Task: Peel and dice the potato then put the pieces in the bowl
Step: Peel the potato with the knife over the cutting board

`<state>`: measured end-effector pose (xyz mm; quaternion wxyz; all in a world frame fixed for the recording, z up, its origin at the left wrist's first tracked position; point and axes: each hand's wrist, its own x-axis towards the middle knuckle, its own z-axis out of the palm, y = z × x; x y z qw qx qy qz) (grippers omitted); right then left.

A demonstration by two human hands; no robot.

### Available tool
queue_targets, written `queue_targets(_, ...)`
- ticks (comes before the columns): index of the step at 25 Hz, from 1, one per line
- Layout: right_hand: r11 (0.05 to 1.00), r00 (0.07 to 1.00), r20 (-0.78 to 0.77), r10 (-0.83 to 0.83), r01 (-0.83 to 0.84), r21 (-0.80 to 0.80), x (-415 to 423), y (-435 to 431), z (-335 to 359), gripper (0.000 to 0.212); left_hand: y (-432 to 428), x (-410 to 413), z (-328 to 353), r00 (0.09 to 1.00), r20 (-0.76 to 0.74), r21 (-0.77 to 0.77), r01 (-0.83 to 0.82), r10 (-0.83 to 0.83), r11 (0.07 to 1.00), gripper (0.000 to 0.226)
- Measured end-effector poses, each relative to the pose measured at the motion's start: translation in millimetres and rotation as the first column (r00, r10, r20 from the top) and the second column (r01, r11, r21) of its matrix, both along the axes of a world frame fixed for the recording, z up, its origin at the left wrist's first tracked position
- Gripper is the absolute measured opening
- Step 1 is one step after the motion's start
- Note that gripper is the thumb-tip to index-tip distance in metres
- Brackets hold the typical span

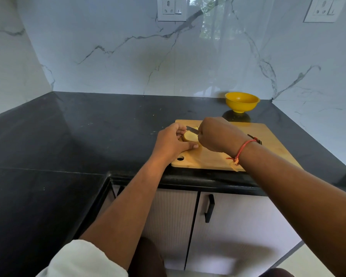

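The left grip (172, 140) curled around the pale potato (190, 137), steadying it near the left edge of the cutting board (268, 142). Just right of it, the knife (192, 129) blade lay over the potato's far side, its handle clenched in the right grip (216, 134). The bowl (242, 100) stood well apart, toward the desk's far right corner.

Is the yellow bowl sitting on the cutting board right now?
No, the yellow bowl stands on the black counter behind the cutting board, with a strip of counter between them.
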<state>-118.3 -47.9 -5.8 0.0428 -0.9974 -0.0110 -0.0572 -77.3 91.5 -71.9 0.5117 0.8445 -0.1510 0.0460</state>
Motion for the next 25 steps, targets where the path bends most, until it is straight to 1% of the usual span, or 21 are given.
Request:
queue_targets(5, 1.000, 1.000, -0.019, -0.015, 0.015, 0.004, -2, 5, -2, 0.024, -2, 1, 0, 1.000, 0.023, 0.020, -0.004, 0.004, 1.000, 0.066)
queue_targets(10, 0.999, 0.999, -0.035, 0.005, -0.006, -0.039, -8, 10, -2, 0.025, 0, 0, -1, 0.999, 0.054, 0.026, 0.000, -0.001, 1.000, 0.063)
queue_targets(16, 0.999, 0.995, -0.098, 0.014, -0.017, -0.038, -15, 8, 4, 0.025, -3, 0, 0, 0.998, 0.058, 0.035, -0.013, 0.010, 0.999, 0.061)
queue_targets(22, 1.000, 0.992, -0.128, 0.006, -0.005, 0.009, -17, 6, 3, 0.025, -3, 2, 0, 0.999, 0.047, 0.037, -0.010, 0.008, 0.999, 0.060)
queue_targets(25, 0.999, 0.987, -0.158, -0.022, 0.015, -0.042, -22, 6, 5, 0.025, -3, 3, -1, 0.998, 0.057, 0.040, -0.012, 0.010, 0.999, 0.061)
